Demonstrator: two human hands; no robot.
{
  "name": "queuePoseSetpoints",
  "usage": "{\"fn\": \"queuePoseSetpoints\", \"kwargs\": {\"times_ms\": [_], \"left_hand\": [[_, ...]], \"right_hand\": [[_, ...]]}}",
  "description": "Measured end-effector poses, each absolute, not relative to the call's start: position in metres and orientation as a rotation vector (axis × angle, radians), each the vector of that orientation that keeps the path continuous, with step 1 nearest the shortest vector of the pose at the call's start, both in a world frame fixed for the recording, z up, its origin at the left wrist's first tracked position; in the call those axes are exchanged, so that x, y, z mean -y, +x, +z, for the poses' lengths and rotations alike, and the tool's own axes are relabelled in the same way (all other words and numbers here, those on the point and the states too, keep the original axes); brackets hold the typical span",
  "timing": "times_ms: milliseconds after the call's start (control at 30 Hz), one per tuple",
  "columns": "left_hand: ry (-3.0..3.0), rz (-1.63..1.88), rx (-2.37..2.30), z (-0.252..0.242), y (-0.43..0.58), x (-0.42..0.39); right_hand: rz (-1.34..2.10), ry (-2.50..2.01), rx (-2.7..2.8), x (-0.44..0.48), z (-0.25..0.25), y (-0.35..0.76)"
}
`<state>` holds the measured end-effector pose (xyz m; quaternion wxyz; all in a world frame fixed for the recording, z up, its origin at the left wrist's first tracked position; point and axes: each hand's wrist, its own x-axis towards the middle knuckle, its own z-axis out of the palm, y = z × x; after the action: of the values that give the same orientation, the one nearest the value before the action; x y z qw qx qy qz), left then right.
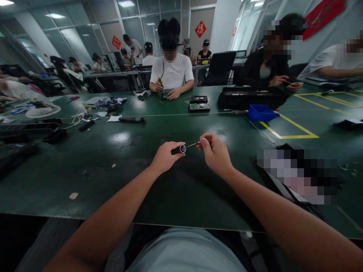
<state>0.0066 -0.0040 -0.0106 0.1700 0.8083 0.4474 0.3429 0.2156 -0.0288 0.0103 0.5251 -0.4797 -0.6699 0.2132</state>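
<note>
My left hand (167, 155) is closed around a small black cylinder (182, 149) whose round end, ringed in silver, faces me. In my right hand (214, 153) is a screwdriver (198, 143) with a dark red handle, its thin metal shaft pointing left. The shaft's tip reaches the edge of the cylinder's round end; whether it touches is too small to tell. Both hands are held above the green table (181, 196), near its middle. My fingers cover most of the screwdriver's handle and part of the cylinder.
Beyond my hands lie a dark pen-shaped tool (132, 119), a hard drive (199, 107) and a blue bin (262, 113). A pixelated object (297, 175) lies by my right forearm. Dark parts (31, 130) and cables sit at left. A person in white (172, 71) works opposite.
</note>
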Motion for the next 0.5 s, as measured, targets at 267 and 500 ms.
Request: {"fn": "queuePoseSetpoints", "kwargs": {"times_ms": [267, 500], "left_hand": [[2.262, 0.922, -1.263, -0.009, 0.007, 0.006], [2.264, 0.899, -1.267, -0.008, 0.007, 0.006]], "right_hand": [[0.333, -1.097, 1.590, 0.035, 0.020, 0.219], [0.299, -1.102, 1.719, 0.038, 0.022, 0.220]]}}
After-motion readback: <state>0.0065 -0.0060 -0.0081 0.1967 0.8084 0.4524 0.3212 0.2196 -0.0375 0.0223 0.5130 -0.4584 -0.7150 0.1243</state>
